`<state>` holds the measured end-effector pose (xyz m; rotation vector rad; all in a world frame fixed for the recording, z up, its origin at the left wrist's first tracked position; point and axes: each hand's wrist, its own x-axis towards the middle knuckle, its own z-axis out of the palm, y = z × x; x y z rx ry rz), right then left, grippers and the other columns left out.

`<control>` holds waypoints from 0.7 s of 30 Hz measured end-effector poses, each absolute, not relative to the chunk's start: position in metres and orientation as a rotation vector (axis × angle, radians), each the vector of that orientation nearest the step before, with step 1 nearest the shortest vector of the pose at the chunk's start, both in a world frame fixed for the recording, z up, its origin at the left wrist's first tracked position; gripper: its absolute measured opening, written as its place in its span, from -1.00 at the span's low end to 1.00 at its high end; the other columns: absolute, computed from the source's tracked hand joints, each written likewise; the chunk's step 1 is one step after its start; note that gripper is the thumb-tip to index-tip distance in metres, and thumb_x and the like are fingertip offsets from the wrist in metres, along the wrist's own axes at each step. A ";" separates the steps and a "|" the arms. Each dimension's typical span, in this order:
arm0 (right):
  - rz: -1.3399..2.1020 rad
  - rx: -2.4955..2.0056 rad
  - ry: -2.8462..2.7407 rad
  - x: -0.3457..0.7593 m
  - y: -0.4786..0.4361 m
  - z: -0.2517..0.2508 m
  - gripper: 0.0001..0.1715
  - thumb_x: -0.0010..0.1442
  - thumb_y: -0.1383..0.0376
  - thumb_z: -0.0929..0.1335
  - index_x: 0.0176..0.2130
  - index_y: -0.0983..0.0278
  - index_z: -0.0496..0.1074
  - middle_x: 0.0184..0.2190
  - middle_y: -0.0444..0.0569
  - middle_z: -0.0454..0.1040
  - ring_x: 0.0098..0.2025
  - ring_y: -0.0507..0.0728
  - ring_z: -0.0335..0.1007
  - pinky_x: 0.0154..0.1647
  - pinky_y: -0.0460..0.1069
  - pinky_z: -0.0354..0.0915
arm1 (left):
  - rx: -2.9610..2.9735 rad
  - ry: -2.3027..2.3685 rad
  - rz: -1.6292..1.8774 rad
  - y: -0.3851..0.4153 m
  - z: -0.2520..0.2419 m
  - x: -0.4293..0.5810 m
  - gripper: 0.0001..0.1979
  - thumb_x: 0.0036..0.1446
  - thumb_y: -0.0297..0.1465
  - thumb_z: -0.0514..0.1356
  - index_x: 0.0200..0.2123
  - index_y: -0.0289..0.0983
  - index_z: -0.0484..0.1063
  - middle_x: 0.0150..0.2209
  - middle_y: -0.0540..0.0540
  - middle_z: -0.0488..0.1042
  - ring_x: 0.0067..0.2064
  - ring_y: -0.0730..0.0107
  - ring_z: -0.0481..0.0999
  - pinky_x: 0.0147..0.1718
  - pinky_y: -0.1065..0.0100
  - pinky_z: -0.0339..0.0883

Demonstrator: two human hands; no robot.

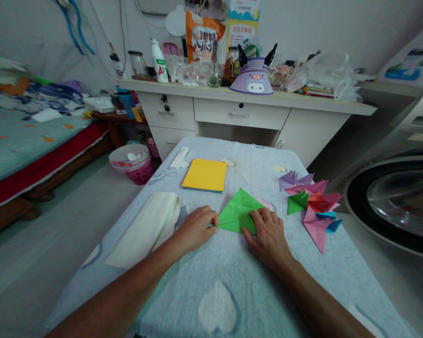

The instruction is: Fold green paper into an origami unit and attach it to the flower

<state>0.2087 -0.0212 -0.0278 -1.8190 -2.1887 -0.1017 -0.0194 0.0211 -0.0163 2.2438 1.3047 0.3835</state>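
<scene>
A green sheet of origami paper (238, 209), folded to a point at the far side and creased, lies on the cloth-covered table between my hands. My left hand (199, 227) pinches its left corner between thumb and fingers. Over the paper's right part rests my right hand (268, 232), its fingers spread and pressing on it, covering the right corner. Beyond my left hand is a stack of square paper (205, 174) with a yellow sheet on top. To the right of my right hand sits a cluster of folded paper pieces (315, 199) in pink, purple, green, orange and blue.
A folded white cloth or paper bundle (146, 230) lies left of my left arm. Near the far left edge is a small white box (179, 158). Beyond the table stands a white desk (239, 112); a washing machine (395, 202) is at right, a pink bin (137, 164) at left.
</scene>
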 end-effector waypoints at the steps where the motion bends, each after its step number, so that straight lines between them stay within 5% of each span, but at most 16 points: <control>1: -0.071 -1.799 -2.183 0.210 -0.020 -0.029 -0.61 0.18 0.12 0.35 -0.06 0.27 0.36 -0.09 0.11 0.37 -0.07 0.29 0.23 -0.10 0.13 0.13 | 2.239 1.299 0.398 0.022 -0.018 -0.020 -0.93 0.08 -0.50 0.15 -0.37 -0.24 0.43 -0.30 -0.01 0.41 -0.16 0.34 0.42 -0.18 0.36 0.25; 12: 0.322 -1.697 -2.026 0.226 -0.008 -0.035 -0.94 0.18 0.32 0.32 -0.30 0.28 0.38 -0.26 0.03 0.42 -0.14 0.23 0.29 -0.11 0.09 0.16 | 2.216 1.233 0.385 0.027 -0.016 -0.025 -0.93 0.10 -0.45 0.17 -0.36 -0.24 0.46 -0.29 0.00 0.41 -0.16 0.36 0.43 -0.20 0.40 0.24; 21: 0.282 -1.720 -2.015 0.224 -0.006 -0.037 -0.97 0.15 0.36 0.34 -0.34 0.28 0.40 -0.29 0.03 0.42 -0.16 0.23 0.29 -0.11 0.08 0.14 | 2.216 1.256 0.337 0.029 -0.012 -0.021 -0.87 0.11 -0.47 0.11 -0.40 -0.26 0.46 -0.33 0.00 0.40 -0.25 0.40 0.42 -0.30 0.43 0.20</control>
